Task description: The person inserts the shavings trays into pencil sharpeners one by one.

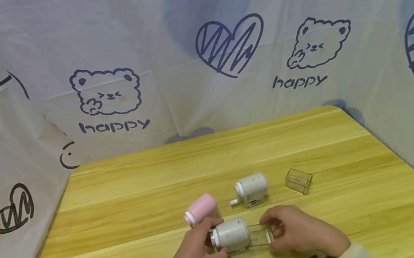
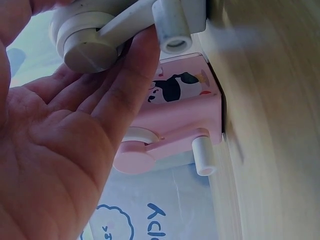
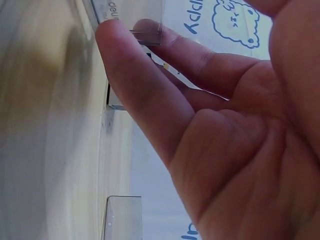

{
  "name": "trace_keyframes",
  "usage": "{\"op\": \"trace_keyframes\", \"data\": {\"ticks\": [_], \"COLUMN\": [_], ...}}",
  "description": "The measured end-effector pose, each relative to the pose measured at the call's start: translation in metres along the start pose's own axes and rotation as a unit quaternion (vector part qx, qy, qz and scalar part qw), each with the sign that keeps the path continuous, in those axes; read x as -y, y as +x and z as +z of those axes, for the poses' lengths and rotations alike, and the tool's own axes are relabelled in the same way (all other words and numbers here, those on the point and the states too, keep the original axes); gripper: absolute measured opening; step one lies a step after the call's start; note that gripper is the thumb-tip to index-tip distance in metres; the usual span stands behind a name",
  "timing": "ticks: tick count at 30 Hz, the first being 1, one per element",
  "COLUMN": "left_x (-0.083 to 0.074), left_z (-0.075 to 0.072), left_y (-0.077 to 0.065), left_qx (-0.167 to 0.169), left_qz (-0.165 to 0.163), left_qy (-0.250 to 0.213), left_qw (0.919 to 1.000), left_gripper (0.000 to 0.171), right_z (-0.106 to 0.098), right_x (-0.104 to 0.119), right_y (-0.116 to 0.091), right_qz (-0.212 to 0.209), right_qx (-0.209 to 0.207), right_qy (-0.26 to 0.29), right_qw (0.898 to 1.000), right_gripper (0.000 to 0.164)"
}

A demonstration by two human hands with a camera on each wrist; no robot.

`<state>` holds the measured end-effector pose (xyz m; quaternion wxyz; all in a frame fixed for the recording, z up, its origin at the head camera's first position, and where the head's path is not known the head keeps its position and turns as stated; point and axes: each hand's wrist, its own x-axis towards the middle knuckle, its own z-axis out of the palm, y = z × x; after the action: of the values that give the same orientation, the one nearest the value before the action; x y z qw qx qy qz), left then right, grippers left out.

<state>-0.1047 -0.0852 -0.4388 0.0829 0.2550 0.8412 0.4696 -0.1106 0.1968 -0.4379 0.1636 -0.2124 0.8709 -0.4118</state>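
1. I'm looking down at the wood-grained surface (image 1: 119, 194), and the off-white crank sharpener (image 1: 231, 235) is sitting low in the head view, right between the two hands.
2. Here's its look: the top is rounding over like a barrel, a white ring is circling the left end, dark print is showing low on the near side, and small specks are dotting the shell.
3. Up close on the left wrist, I'm seeing its crank (image 2: 131, 22), a pale arm running from a round hub to a knob with a hollow end.
4. The left hand (image 1: 197, 250) is gripping the crank end, thumb on the near side, fingers behind.
5. The right hand (image 1: 299, 231) is pinching a see-through drawer (image 1: 258, 235) by its outer end; it's lining up with the sharpener's right side, though I can't tell how far inside it's reaching.
6. Just beyond, a pink sharpener (image 1: 202, 207) is resting by the left fingers, a second off-white sharpener (image 1: 253, 189) is standing to its right, and a loose drawer (image 1: 299, 181), smoky-clear, is lying farther right.
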Motion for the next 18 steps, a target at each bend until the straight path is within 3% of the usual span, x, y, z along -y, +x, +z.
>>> {"op": "trace_keyframes", "data": {"ticks": [18], "left_x": [0.0023], "left_z": [0.0016], "left_y": [0.0007], "left_qx": [-0.004], "left_qz": [-0.002], "left_qy": [0.021], "left_qw": [0.9998], "left_gripper": [0.048], "right_z": [0.0063], "right_x": [0.0028], "right_y": [0.0044], "right_qz": [-0.012], "right_qx": [-0.002], "right_qy": [-0.015], "right_qw": [1.0], "right_gripper": [0.053]}}
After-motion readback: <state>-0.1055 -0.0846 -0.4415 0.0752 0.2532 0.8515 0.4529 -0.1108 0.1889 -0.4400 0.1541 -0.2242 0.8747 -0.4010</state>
